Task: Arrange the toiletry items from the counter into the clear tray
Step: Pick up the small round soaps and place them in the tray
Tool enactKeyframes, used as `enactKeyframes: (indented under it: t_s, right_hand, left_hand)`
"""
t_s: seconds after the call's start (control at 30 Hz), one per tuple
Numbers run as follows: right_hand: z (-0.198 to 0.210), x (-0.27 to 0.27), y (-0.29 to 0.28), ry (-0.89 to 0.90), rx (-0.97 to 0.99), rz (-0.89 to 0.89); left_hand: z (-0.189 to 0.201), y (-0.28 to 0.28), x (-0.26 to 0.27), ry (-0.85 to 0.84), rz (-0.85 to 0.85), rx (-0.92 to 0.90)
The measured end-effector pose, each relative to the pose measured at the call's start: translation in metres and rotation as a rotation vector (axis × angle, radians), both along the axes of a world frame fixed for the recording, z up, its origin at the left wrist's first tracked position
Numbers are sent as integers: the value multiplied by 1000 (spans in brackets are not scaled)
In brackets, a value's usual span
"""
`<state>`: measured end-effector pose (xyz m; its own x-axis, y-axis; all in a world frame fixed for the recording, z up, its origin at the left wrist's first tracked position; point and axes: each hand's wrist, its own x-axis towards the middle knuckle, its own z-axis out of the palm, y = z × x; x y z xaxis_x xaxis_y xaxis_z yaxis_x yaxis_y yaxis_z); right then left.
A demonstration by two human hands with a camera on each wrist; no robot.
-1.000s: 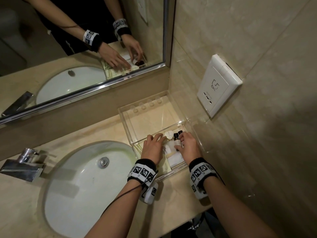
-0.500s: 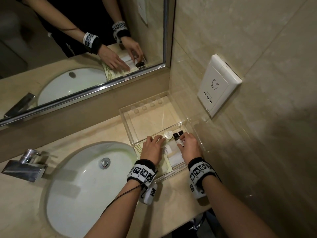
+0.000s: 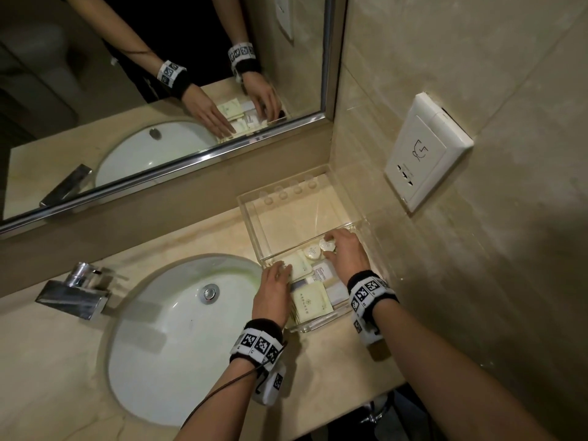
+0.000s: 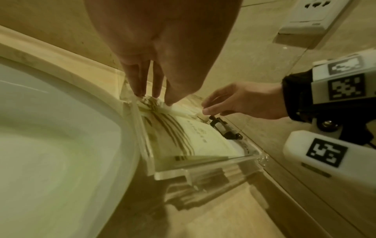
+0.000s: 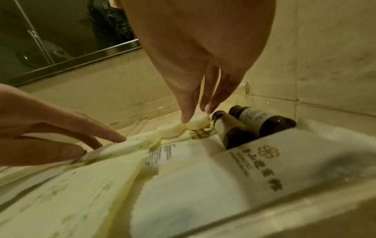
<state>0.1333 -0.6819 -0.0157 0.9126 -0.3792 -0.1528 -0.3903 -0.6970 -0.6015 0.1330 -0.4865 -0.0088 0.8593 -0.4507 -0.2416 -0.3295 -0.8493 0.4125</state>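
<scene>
Lying in the clear tray [image 3: 318, 326], the toiletries [image 3: 311, 302] look nearly arranged; a round soap [image 3: 327, 246] is pinched by the right hand [image 3: 348, 254], moved off the bottles [image 5: 234, 128], and a sachet [image 3: 299, 265] pressed under the flat left hand [image 3: 272, 292].

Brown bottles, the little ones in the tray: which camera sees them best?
The right wrist view: both brown bottles lie close up, side by side, labels showing. The left wrist view shows them small and far off. In the head view the right hand covers them.

White packet [image 5: 244, 177] bears a flower logo and blurred, unreadable Chinese characters; wall socket [image 3: 426, 154] shows a face outline.
</scene>
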Motion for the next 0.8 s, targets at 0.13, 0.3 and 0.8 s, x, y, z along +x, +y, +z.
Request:
enactKeyframes:
  t_s: [0.13, 0.3, 0.8]
  right_hand:
    - [-2, -2, -2, -41, 1, 6]
    - [-4, -2, -4, -42, 25, 6]
    - [12, -36, -11, -116, 150, -199]
  left_hand:
    - [-3, 2, -2, 17, 18, -30]
    - [-6, 1, 6, -61, 18, -83]
    - [-4, 17, 21, -44, 191, -354]
